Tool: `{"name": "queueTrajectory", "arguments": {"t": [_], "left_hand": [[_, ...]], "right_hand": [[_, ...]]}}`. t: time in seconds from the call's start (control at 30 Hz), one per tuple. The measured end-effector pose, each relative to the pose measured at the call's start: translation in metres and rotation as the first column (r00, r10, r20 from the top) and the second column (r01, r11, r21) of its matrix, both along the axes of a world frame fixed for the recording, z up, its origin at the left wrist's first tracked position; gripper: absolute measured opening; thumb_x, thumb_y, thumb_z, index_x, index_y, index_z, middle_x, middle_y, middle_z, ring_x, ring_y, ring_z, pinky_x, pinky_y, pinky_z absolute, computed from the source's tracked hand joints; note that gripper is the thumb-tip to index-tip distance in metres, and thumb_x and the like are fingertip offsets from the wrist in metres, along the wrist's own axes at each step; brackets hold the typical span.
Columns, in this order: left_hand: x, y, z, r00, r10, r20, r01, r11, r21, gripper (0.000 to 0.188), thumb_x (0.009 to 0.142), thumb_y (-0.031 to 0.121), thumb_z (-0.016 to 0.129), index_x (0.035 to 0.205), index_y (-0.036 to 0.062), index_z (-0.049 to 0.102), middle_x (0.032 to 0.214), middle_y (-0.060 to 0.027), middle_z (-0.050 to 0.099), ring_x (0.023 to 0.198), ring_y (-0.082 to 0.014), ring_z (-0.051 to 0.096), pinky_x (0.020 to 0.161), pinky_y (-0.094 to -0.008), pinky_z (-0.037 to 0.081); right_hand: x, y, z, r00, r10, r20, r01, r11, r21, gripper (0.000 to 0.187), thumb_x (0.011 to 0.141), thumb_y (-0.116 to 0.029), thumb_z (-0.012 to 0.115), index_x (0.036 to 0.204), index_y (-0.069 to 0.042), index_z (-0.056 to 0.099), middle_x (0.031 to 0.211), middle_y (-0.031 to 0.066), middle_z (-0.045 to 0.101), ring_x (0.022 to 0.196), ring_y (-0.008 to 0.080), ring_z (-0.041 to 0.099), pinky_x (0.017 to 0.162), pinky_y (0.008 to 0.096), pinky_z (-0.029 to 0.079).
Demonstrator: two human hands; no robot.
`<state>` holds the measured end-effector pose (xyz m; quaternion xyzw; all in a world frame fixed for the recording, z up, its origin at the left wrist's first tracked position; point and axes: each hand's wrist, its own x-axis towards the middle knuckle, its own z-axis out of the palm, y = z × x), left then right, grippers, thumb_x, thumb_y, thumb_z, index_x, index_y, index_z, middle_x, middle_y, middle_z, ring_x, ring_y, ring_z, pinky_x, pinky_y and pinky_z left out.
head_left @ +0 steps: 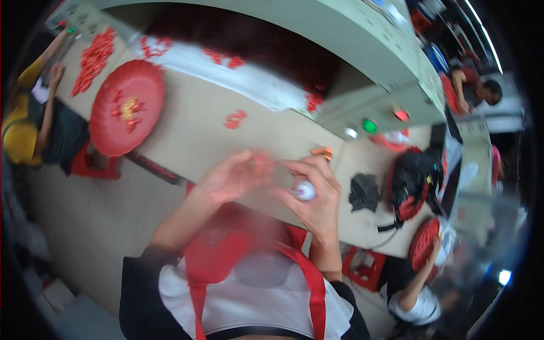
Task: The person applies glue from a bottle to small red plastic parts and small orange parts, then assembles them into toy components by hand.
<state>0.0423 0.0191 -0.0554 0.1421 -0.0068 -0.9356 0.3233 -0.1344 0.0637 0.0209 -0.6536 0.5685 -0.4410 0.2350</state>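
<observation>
My left hand (pixel 235 175) is raised over the near edge of the pale table, palm turned up. Small red pieces (pixel 262 161) show at its fingers, which are closed around them but smeared by motion. Close on its right, my right hand (pixel 317 198) is wrapped round a small white bottle (pixel 305 190), whose round end faces me. The right index fingertip points toward the red pieces; I cannot tell whether it touches them. Beyond the hands, a small cluster of similar red pieces (pixel 235 119) lies on the table.
A large red scalloped tray (pixel 127 85) with red and yellow pieces stands left, near a red pile (pixel 95 59) and a seated person. A pale machine housing (pixel 362 79) spans the back. To the right are an orange tool (pixel 322 153), dark cloth (pixel 364 191) and black backpack (pixel 416 181).
</observation>
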Motion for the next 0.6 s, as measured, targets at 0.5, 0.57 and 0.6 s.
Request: {"name": "queueTrajectory", "arguments": {"t": [0.5, 0.57, 0.6], "left_hand": [[0.174, -0.128, 0.004, -0.596, 0.793, 0.125, 0.711, 0.594, -0.377, 0.029, 0.068, 0.02, 0.068, 0.094, 0.0071, 0.064, 0.086, -0.0209, 0.062, 0.076, -0.0332, 0.063, 0.067, -0.0409, 0.051], [0.182, -0.135, 0.0, -0.609, 0.781, 0.135, 0.732, 0.62, -0.284, 0.029, 0.068, 0.018, 0.068, 0.094, 0.0067, 0.064, 0.088, -0.0208, 0.062, 0.078, -0.0337, 0.062, 0.068, -0.0417, 0.05], [0.182, -0.138, 0.002, -0.624, 0.767, 0.147, 0.744, 0.641, -0.188, 0.029, 0.068, 0.018, 0.068, 0.094, 0.0067, 0.064, 0.091, -0.0214, 0.061, 0.08, -0.0337, 0.062, 0.069, -0.0419, 0.05]], "right_hand": [[-0.016, 0.01, -0.015, 0.998, -0.037, -0.059, 0.042, 0.995, 0.092, 0.034, 0.059, -0.005, 0.077, 0.089, -0.002, 0.062, 0.084, 0.0063, 0.056, 0.063, 0.0162, 0.055, 0.058, 0.026, 0.046], [-0.016, 0.01, -0.014, 0.997, -0.056, -0.053, 0.061, 0.993, 0.098, 0.034, 0.059, -0.004, 0.077, 0.09, -0.001, 0.062, 0.082, 0.0065, 0.056, 0.065, 0.0148, 0.055, 0.059, 0.0252, 0.045], [-0.017, 0.011, -0.014, 0.998, -0.054, -0.041, 0.058, 0.993, 0.106, 0.035, 0.059, -0.002, 0.078, 0.09, 0.0, 0.063, 0.08, 0.0066, 0.055, 0.066, 0.0134, 0.055, 0.06, 0.0244, 0.045]]}}
